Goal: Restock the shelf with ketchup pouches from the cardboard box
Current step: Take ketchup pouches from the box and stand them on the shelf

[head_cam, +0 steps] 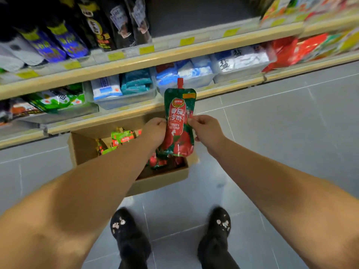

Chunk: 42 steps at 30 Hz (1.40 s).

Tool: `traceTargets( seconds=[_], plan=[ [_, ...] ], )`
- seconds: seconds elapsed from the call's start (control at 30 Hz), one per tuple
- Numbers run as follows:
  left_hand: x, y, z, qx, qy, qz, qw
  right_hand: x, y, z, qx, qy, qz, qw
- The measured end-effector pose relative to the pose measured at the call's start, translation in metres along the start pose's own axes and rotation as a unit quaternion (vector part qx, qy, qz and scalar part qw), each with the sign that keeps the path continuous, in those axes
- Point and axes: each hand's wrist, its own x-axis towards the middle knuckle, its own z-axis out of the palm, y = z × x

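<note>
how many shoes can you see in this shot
2. The left shoe is on the tile floor at the bottom of the picture, below the cardboard box. The right shoe stands beside it, to the right. None look hidden.

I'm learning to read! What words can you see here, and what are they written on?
"TOMATO KETCHUP": on the front of the ketchup pouch held by the left hand and right hand.
"番茄沙司": large white characters above it on the same pouch.
"盐": on a white bag on the shelf.
Yellow price tags, bottle labels and other packets: too blurred to read.
</note>
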Motion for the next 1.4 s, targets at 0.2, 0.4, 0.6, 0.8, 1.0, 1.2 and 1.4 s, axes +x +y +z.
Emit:
traceTargets(
  seconds=[0.2,0.4,0.6,0.8,1.0,1.2,1.4],
  plan=[
    [-0.014,0.066,0.065,-0.002,0.016,-0.01,1.0,0.015,-0.021,-0.086,-0.004,0.009,-0.013,1.0],
    [0.007,0.126,0.108,0.067,0.056,0.065,0.994,0.051,-0.044,-0.145,0.0,0.048,-0.039,0.998],
    [0.049,0.163,0.118,0.049,0.059,0.08,0.994,0.11,-0.056,-0.158,0.009,0.067,-0.057,0.996],
    [0.106,0.196,0.123,-0.076,0.066,0.065,0.993,0.18,-0.079,-0.163,-0.024,0.095,-0.072,0.993],
    [0.149,0.237,0.121,-0.079,0.099,0.077,0.989,0.229,-0.115,-0.167,-0.037,0.104,-0.096,0.989],
    [0.175,0.267,0.125,-0.079,0.124,0.113,0.983,0.271,-0.139,-0.178,-0.013,0.077,-0.109,0.991],
    [0.218,0.285,0.126,-0.146,0.21,0.101,0.961,0.317,-0.165,-0.181,-0.011,0.066,-0.152,0.986]
  ],
)
